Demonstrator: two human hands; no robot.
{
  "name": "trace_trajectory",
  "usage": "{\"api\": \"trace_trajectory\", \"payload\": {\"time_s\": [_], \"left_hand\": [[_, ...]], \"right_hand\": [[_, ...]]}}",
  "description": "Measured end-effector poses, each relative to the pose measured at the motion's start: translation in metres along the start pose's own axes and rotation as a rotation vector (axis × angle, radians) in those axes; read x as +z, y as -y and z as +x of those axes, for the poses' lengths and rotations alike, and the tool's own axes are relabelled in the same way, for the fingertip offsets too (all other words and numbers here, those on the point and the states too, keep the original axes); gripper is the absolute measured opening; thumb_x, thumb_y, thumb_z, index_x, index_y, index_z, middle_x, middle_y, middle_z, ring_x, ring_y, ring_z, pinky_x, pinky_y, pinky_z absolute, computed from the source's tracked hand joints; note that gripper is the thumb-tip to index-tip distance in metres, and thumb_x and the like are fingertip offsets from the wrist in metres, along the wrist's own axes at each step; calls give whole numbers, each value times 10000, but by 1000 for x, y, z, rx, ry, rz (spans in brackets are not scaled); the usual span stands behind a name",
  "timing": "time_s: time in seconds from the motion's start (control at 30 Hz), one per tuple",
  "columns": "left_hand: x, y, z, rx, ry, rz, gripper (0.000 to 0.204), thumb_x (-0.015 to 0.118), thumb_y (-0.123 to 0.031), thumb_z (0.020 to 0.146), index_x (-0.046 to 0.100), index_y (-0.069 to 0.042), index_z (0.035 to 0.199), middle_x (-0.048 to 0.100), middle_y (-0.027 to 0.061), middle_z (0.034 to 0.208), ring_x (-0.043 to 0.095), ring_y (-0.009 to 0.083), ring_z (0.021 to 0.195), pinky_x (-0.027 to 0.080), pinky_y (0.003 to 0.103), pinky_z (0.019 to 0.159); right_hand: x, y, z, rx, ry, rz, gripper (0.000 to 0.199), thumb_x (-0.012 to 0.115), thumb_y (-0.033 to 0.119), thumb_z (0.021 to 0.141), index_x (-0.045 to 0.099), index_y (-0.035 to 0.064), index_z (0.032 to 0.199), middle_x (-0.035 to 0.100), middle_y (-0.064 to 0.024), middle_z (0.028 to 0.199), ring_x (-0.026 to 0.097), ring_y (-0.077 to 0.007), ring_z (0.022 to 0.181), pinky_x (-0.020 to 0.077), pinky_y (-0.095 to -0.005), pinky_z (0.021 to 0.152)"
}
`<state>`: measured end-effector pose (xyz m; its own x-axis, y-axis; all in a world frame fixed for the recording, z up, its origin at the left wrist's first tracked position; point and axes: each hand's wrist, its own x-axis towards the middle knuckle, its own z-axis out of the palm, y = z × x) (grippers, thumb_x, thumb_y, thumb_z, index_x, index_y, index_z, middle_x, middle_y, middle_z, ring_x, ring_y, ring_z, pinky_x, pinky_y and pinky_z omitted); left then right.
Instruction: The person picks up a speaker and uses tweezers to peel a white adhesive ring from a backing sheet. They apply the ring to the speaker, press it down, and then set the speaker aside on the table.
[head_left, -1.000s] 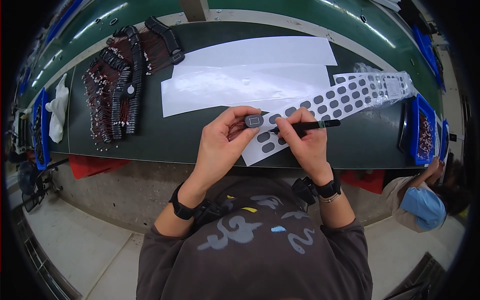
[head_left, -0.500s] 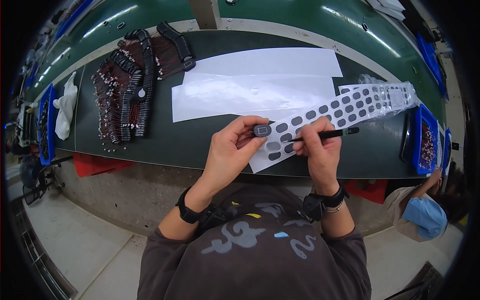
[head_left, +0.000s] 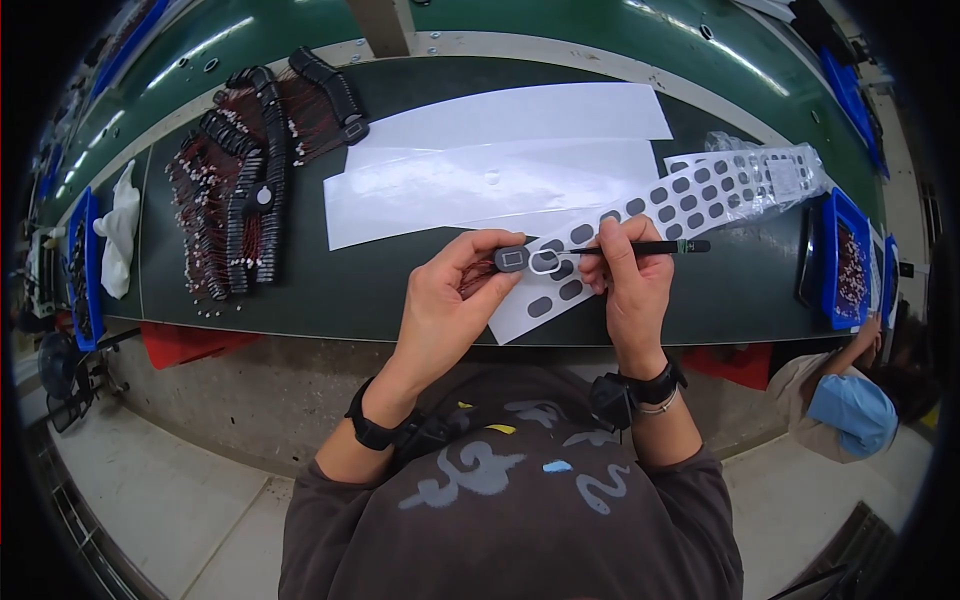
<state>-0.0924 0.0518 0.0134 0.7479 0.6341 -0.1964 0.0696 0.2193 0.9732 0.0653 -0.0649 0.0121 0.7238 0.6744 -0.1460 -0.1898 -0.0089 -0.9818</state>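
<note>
In the head view, the left hand (head_left: pixel 437 300) has its fingers pinched on a small dark-grey, rounded component (head_left: pixel 512 259) with thin dark-red wires (head_left: pixel 477 276), held over the middle of the near edge of the dark green surface (head_left: pixel 730 290). The right hand's (head_left: pixel 637 290) fingers are closed around slim black tweezers (head_left: pixel 662 247), their tips at a white oval ring (head_left: pixel 537 268) just beside the component, above a white sheet with grey oval pads (head_left: pixel 512 322).

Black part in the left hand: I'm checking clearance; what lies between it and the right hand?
In the head view: a white ring and the thin end of a black tool, with the spotted sheet behind.
</note>
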Motion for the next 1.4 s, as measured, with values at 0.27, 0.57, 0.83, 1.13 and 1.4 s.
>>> {"api": "trace_trajectory", "payload": {"time_s": [0.27, 0.57, 0.83, 1.13, 1.4], "left_hand": [[1, 1, 0, 16, -5, 14, 296, 646, 36, 898, 626, 15, 1192, 679, 52, 1087, 640, 80, 972, 520, 218, 861], [3, 1, -2, 19, -20, -17, 292, 645, 33, 902, 628, 10, 1192, 677, 53, 1108, 638, 81, 977, 516, 217, 864], [1, 1, -1, 16, -7, 29, 296, 651, 29, 899, 627, 15, 1194, 683, 54, 1087, 642, 82, 963, 517, 218, 857], [1, -2, -1, -47, 36, -19, 334, 646, 37, 892, 600, 27, 1222, 656, 74, 1167, 625, 99, 1037, 495, 231, 921], [3, -1, -3, -12, 12, 50, 342, 699, 13, 871, 647, 21, 1209, 704, 65, 1027, 656, 91, 941, 541, 234, 857]], "right_hand": [[-7, 5, 1, 43, 8, -35, 230, 617, 235, 989, 567, 71, 836, 638, -27, 675, 543, -49, 533, 395, -173, 496], [-10, 5, 2, 66, -2, -41, 229, 622, 241, 986, 573, 73, 839, 648, -29, 674, 540, -38, 535, 383, -165, 481], [-8, 6, 1, 49, 25, -52, 208, 631, 223, 981, 575, 83, 837, 654, -31, 680, 538, -34, 534, 378, -159, 477], [-12, 5, -1, 68, 22, 83, 195, 628, 210, 983, 573, 84, 844, 651, -27, 689, 542, -37, 540, 382, -158, 496], [-12, 0, -1, -10, -15, 0, 201, 623, 208, 985, 569, 77, 842, 646, -30, 684, 548, -43, 543, 385, -165, 497]]}}
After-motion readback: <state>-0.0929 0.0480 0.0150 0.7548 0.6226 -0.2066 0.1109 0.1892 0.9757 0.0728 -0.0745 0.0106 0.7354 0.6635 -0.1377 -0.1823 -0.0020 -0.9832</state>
